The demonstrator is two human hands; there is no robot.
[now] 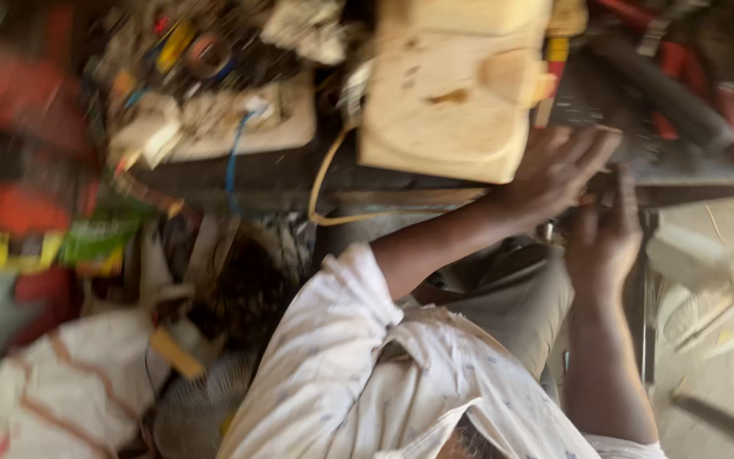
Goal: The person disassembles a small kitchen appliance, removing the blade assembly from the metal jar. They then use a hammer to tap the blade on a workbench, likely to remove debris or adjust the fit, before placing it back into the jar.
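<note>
The picture is heavily blurred. My left hand (554, 170) reaches forward from a rolled-up white sleeve and lies with its fingers stretched over the edge of a dark workbench (256, 174). It is just right of a pale carved wooden block (443, 102) that stands on the bench. My right hand (602, 242) is just below the left one at the same edge, thumb pointing up and fingers curled. A small metal part (547, 229) shows between the two hands. The blur hides whether either hand grips anything.
Clutter of tape rolls (206, 53), wires and a blue cable (235, 153) covers the bench's left part. Red tools (690, 76) lie at the right. A yellowish cord (320, 191) hangs off the edge. Sacks (70, 391) and a fan grille (193, 408) sit on the floor at left.
</note>
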